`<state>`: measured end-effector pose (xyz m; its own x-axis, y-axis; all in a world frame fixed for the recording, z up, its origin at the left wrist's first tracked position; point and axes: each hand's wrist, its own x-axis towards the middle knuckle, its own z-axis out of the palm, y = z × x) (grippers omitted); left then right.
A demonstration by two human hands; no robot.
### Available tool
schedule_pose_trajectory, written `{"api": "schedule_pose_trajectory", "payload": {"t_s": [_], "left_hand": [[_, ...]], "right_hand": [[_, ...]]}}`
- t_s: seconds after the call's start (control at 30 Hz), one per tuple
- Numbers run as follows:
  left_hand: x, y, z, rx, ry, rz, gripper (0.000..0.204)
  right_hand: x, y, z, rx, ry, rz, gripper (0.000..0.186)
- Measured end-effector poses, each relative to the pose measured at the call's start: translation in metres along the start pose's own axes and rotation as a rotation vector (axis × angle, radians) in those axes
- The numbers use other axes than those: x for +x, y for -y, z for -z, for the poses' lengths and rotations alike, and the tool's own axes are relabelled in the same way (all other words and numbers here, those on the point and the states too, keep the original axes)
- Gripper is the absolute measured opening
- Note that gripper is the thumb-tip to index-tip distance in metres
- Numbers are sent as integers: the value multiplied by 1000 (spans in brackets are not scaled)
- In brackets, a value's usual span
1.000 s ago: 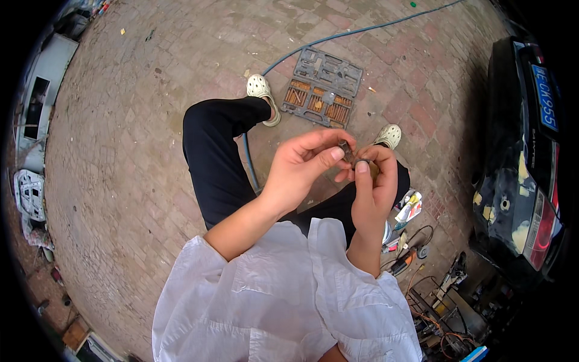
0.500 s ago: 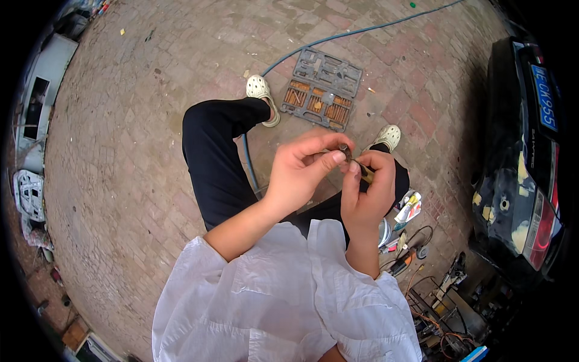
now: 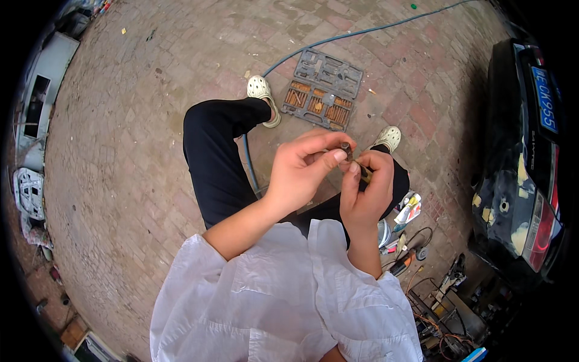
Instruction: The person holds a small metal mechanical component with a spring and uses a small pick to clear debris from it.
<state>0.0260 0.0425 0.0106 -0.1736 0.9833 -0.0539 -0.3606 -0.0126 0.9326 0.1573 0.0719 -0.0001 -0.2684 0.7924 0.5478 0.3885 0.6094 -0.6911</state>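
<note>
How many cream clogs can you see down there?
2: the left clog is left of the open grey tool case, and the right clog is just beyond the right hand. No others show.

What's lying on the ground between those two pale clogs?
In the head view, an open grey case of rusty-brown pieces lies between the left clog and the right clog, with paving showing before the right one.

Worn brick paving [image 3: 132,163], soft daylight
</note>
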Motion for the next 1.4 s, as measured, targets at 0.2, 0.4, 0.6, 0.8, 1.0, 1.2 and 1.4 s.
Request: {"api": "schedule_pose_trajectory", "payload": {"t_s": [0.2,0.4,0.6,0.8,1.0,1.2,1.4], "left_hand": [[-2,7,1,88,53,-36,19],[3,11,5,-258,-27,79,19],[5,12,6,-431,54,154,24],[3,10,5,-367,56,143,25],[1,10,2,-144,49,55,23],[-2,11,0,151,24,-88,19],[-1,8,-3,8,-53,-96,16]], "right_hand": [[1,1,0,-7,-16,-11,18],[-8,-2,-4,41,89,-91,15],[-2,4,-2,290,-96,-242,13],[1,0,-1,121,-35,-104,12],[0,-1,-1,42,20,-78,14],[0,3,-2,4,-39,-67,14],[-8,2,-7,47,-18,-169,14]]}}
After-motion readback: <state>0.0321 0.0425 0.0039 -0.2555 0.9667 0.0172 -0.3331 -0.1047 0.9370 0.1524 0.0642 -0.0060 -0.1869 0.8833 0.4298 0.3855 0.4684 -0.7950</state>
